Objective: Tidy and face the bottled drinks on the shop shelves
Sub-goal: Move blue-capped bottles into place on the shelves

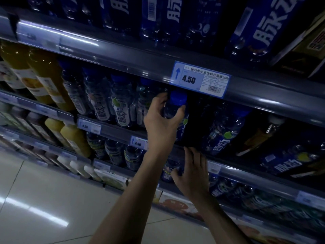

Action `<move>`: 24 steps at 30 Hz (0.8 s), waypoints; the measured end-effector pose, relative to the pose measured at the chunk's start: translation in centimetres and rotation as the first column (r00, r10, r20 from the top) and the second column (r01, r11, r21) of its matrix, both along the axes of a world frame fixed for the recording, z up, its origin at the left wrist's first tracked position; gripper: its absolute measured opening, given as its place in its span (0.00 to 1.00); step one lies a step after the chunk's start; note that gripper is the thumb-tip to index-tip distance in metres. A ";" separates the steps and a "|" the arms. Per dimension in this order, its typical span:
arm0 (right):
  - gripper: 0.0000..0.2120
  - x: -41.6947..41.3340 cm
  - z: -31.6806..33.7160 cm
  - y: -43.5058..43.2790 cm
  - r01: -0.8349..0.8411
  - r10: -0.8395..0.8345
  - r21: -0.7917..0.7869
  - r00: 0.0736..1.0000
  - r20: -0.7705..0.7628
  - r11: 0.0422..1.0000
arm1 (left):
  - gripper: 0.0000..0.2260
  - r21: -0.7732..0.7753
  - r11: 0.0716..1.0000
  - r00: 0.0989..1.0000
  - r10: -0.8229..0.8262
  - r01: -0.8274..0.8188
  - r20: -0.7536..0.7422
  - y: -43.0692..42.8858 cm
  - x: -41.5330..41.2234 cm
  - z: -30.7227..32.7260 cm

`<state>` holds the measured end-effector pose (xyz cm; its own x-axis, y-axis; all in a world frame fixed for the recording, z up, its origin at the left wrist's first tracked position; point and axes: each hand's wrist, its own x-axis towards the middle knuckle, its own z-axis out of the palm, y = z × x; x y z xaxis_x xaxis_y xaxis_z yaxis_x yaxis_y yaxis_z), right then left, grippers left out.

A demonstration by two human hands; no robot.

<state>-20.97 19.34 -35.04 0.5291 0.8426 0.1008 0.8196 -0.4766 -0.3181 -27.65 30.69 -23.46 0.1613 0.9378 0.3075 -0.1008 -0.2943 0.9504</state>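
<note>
My left hand (161,120) grips the neck and shoulder of a blue-capped bottle (177,110) on the middle shelf, just under the 4.50 price tag (200,79). The bottle stands at the shelf's front edge. One shelf lower, my right hand (191,171) has its fingers curled around a blue-labelled bottle (169,170), partly hidden by both forearms. More blue-capped bottles (121,101) stand in a row left of my left hand. Another blue bottle (223,132) stands to its right, with a dark gap between them.
Yellow juice bottles (44,74) fill the left of the middle shelf. The top shelf holds large blue bottles (260,27). The shelf rail (123,55) with price strips runs diagonally. A brown bottle (260,132) lies at right. Pale floor tiles (44,199) show lower left.
</note>
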 end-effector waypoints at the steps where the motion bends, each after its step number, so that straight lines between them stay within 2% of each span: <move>1: 0.38 0.0 0.0 0.0 -0.003 0.003 0.000 1.000 0.006 1.000 | 0.16 0.008 1.000 1.000 0.013 -0.013 0.002 0.1 0.3 -0.1; 12: 0.37 0.4 -0.5 -0.1 -0.040 0.039 0.045 0.999 0.020 0.998 | 0.19 0.028 0.999 1.000 0.021 -0.021 -0.016 0.5 2.4 -1.5; 15: 0.37 0.5 -0.5 -0.1 -0.042 0.041 0.066 0.999 0.015 0.997 | 0.26 0.055 0.998 0.992 0.040 -0.033 -0.116 0.0 1.8 -2.4; 19: 0.38 0.6 -0.4 -0.4 -0.074 0.074 0.067 0.997 0.015 0.995 | 0.33 -0.064 0.997 0.932 0.022 -0.049 -0.362 -0.7 1.0 -5.6; 21: 0.38 0.6 -0.4 -0.4 -0.065 0.064 0.027 0.997 0.040 0.997 | 0.34 -0.110 0.994 0.900 -0.035 -0.014 -0.434 -0.9 0.8 -7.1; 24: 0.37 0.5 -0.2 -0.4 -0.067 0.067 -0.006 0.995 0.068 0.998 | 0.31 -0.117 0.993 0.893 -0.035 -0.019 -0.448 -0.5 0.8 -8.1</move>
<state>-20.43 18.91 -35.24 0.4637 0.8762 0.1314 0.8694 -0.4213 -0.2582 -26.90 30.17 -31.58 0.2640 0.9603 0.0903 0.3427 -0.1809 0.9219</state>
